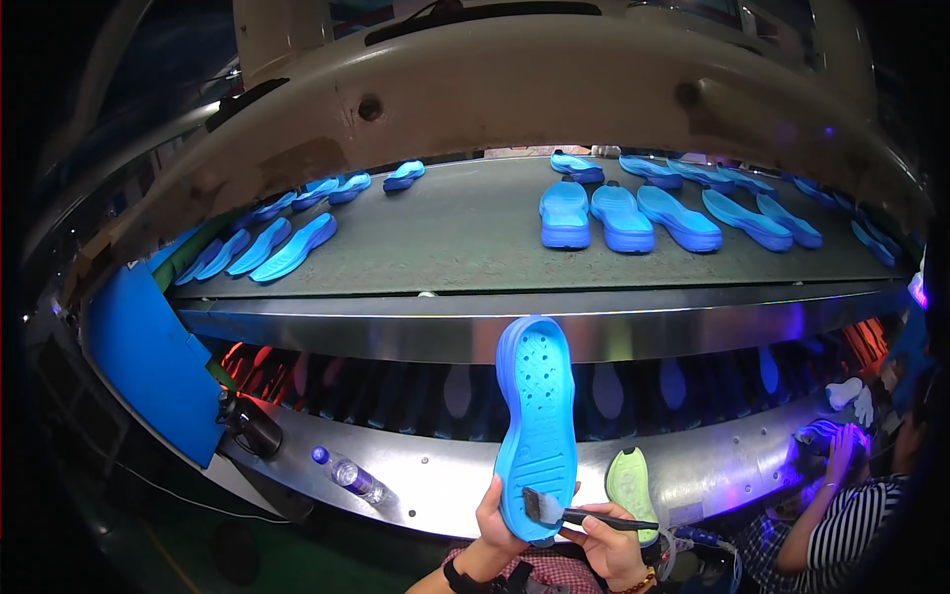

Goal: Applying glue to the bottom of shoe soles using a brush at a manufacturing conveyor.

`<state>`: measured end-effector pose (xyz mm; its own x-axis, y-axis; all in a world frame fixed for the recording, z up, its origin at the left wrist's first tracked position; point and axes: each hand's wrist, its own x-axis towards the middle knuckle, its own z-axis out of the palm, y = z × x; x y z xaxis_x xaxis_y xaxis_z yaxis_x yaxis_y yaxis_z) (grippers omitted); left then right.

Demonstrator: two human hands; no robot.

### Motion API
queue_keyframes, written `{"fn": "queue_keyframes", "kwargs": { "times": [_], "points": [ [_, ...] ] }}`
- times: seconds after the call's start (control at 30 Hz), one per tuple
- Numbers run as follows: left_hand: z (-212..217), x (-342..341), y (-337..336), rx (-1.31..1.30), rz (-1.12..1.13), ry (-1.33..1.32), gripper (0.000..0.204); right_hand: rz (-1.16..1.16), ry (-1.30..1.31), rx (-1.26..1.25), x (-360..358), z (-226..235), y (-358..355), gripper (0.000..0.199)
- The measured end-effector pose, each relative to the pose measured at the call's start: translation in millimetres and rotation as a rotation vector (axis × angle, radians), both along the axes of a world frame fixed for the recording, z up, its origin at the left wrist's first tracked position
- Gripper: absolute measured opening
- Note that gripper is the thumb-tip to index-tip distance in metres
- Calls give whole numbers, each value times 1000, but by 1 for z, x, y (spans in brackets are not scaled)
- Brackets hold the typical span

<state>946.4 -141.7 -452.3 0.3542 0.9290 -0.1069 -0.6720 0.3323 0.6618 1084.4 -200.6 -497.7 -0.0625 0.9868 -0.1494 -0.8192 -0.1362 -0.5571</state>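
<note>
A blue shoe sole (535,426) stands nearly upright in front of me, its hollowed, ribbed side with small holes toward me. My left hand (498,517) grips it by the heel end at the lower left edge. In my right hand (614,549) is a flat brush (584,516) with a dark handle, its bristles lying against the sole's heel area. The fingers of that hand close around the handle, close to the sole's lower right edge. Just right of the sole, a light green sole (626,485) lies on the metal ledge.
A conveyor belt (465,247) carries several blue soles (620,218) on both sides. Below it, more soles sit in a dark lower level. A water bottle (348,473) and a dark jug (249,424) stand on the metal ledge (445,487) at left. A co-worker's hand (841,450) works at right.
</note>
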Motion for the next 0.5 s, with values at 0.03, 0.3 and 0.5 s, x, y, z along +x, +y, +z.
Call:
{"fn": "queue_keyframes", "kwargs": {
  "times": [0.03, 0.3, 0.5],
  "points": [
    [1, -1, -2, 6, -3, -1, 78, -12, 28, -17, -1, 5, -3, 17],
    [-20, -6, 5, 4, -43, -308, 72, 5, -193, 30, 5, 7, 10, 20],
    [-16, -4, 4, -31, -6, -228, 72, 45, -427, 66, 5, 6, 0, 24]
  ]
}}
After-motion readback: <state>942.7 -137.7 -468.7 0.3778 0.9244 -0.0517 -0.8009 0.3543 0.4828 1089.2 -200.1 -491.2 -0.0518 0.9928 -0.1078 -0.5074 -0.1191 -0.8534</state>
